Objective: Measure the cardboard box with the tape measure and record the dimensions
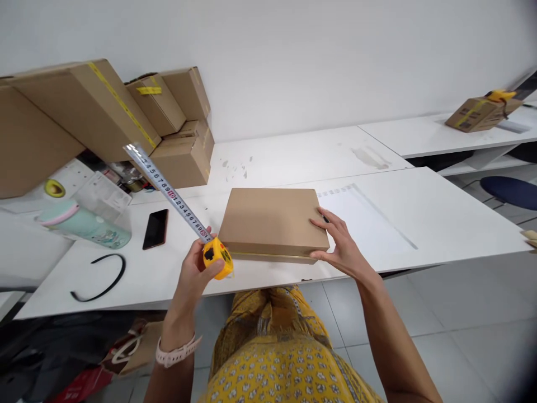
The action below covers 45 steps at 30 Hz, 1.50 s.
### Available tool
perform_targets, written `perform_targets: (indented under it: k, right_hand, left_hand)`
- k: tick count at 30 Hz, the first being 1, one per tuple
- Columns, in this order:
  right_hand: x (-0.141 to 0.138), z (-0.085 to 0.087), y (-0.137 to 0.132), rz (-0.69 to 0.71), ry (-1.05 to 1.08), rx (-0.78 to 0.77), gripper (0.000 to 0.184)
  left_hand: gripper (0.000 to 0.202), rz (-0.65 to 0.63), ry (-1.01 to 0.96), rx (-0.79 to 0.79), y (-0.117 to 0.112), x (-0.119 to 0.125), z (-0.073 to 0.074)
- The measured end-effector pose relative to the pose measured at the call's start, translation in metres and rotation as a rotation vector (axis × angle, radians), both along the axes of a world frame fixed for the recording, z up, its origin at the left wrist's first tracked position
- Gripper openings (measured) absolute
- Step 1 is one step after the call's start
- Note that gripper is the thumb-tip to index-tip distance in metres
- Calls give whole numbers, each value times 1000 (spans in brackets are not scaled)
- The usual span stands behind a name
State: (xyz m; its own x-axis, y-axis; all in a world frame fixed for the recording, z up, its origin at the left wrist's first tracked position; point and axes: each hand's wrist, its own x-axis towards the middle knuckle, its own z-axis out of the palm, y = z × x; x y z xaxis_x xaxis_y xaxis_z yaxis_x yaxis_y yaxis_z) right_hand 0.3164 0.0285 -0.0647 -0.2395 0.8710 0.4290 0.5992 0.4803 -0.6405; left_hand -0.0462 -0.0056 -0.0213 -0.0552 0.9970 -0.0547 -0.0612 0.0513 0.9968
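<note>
My left hand (197, 263) is closed around a yellow tape measure (217, 258) at the box's left end. Its silver blade (170, 193) is pulled out and slants up to the far left, above the table. In front of me a brown cardboard box (272, 218) lies flat and closed, with a thin yellow line along its front side. My right hand (339, 240) grips its right end, with the thumb at the front corner and the fingers apart on the top edge. A small dark object (324, 218), partly hidden, shows by those fingers.
Several cardboard boxes (180, 159) are stacked at the back left. A phone (155, 229), a mint tumbler (90, 224) and a black headband (121, 268) lie on the left. A white paper sheet (361, 224) is right of the box. Farther right are another box (474, 115) and a blue stool (512, 190).
</note>
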Motion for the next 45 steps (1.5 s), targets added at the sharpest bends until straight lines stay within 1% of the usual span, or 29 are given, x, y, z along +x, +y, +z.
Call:
perform_targets:
  k: [2,5,7,8,9,11,14,16,18,20,21,23,25,26,29,31,33,37,41,45]
  right_hand:
    - [-1,-10,2,3,61,12,69]
    - [-14,-22,9,-60,219,66,56]
    - [-24,-20,18,-130,311,119,48]
    - [-28,-16,24,-165,340,138,46]
    - [-31,-9,31,-203,362,142,44]
    - [-35,9,48,-288,384,102,45]
    - [-38,43,81,-408,341,-37,53]
    - [-39,64,105,-459,262,-117,55]
    - [-43,80,127,-490,161,-143,54]
    - [-48,89,143,-483,52,-80,51]
    - [-51,92,148,-473,0,-25,50]
    - [-56,93,155,-453,-87,68,46]
    - [-61,92,157,-449,-141,89,43]
    - [-63,92,157,-450,-161,82,41]
    - [-67,93,158,-473,-229,67,41]
    - [-70,95,160,-495,-285,80,45]
    - [-74,97,163,-493,-325,93,51]
    - [-80,101,170,-444,-365,91,62]
    - [-82,103,178,-423,-405,92,68]
    - [-82,107,182,-396,-488,80,73]
  left_hand:
    - [72,-53,-44,-49,1,-14,-3]
    - [73,-176,-128,-83,4,-22,-3]
    - [75,-198,-146,-77,10,-22,2]
    - [75,-194,-149,-68,14,-22,6]
    - [75,-188,-153,-56,20,-21,10]
    - [71,-186,-166,-25,35,-21,20]
    - [61,-182,-166,18,61,-19,37]
    - [59,-146,-155,53,72,-14,48]
    - [62,-102,-129,102,74,-6,57]
    - [67,-117,-98,133,66,8,60]
    - [69,-158,-88,130,58,17,59]
    - [72,-301,-97,75,43,39,48]
    - [73,-444,-113,-24,29,62,31]
    - [73,-486,-124,-71,24,73,21]
    - [75,-541,-151,-158,16,98,-6]
    - [74,-548,-148,-183,13,105,-17]
    - [72,-545,-143,-191,12,107,-22]
    - [72,-542,-162,-207,9,105,-24]
    - [76,-574,-196,-245,6,105,-24]
    - [75,-586,-218,-239,7,105,-29]
